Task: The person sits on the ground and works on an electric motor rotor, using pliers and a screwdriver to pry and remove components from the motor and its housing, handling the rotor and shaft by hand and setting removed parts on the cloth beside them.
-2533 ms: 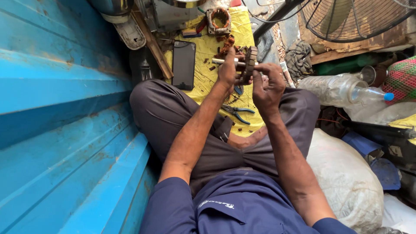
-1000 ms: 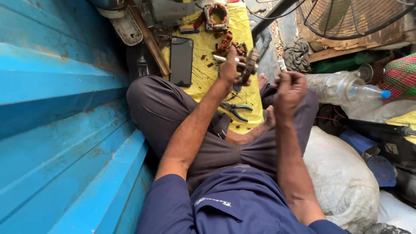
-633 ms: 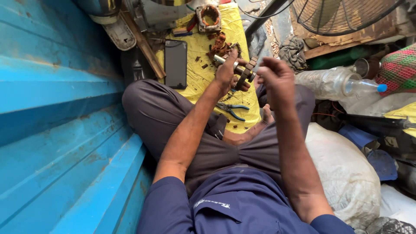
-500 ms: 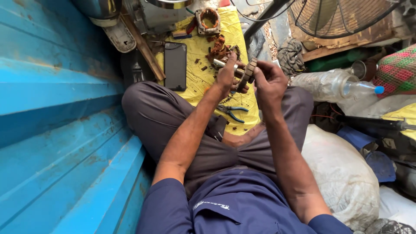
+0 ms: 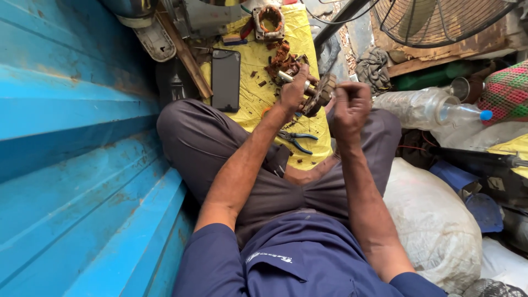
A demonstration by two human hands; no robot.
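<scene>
Left hand (image 5: 293,92) has its grip clamped on the motor rotor (image 5: 318,93), held above the yellow sheet (image 5: 258,99); right hand (image 5: 352,104) pinches closed just beside it, pliers (image 5: 294,139) lying below.

Lots you can't really make out in this shot

The motor core (image 5: 320,92) is half buried behind the left hand (image 5: 294,91), so where its shaft ends is anyone's guess, and whatever the right hand (image 5: 352,104) pinches is too small to tell. The fan (image 5: 440,19) is chopped off by the top edge, same with the grey machine (image 5: 203,14) up there. The pliers (image 5: 297,138) have their handles partly tucked under the forearm. The yellow cloth (image 5: 258,71) disappears beneath the legs. The brown bits (image 5: 281,58) are just a blurry heap. The white sack (image 5: 429,220) runs behind the right arm, and the blue thing (image 5: 467,192) beside it is too jumbled to identify.
</scene>
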